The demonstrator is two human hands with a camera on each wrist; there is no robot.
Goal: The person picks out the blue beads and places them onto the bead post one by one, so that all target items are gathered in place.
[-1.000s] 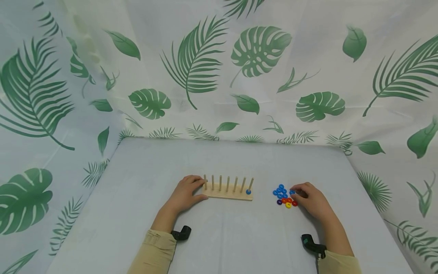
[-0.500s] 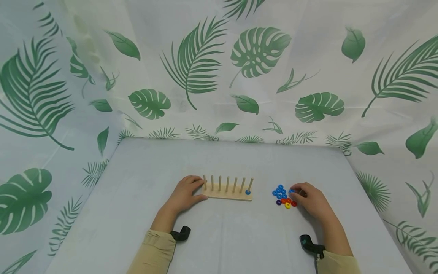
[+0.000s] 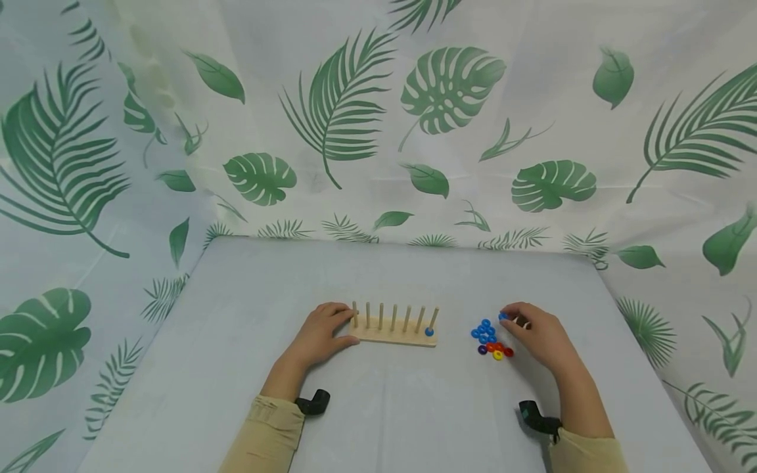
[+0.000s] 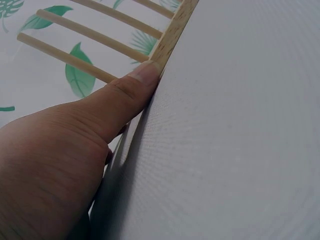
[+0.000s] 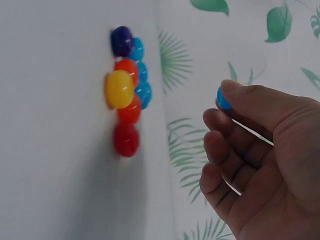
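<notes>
A wooden peg board with a row of several upright pegs stands mid-table, a blue bead on the base of its rightmost peg. At its left end my left hand grips the board, and the left wrist view shows the thumb against the base's edge. My right hand pinches a blue bead between thumb and index finger, raised off the table. Just left of that hand lies a cluster of ring-shaped beads: several blue ones, red ones, a yellow one and a dark purple one.
The table has a pale cloth cover. A white curtain with green leaf prints rises behind it and at both sides. Black wrist cameras sit at both cuffs.
My right hand has lifted the pinched blue bead up from beside the cluster. The left hand and the peg board have stayed in place.
</notes>
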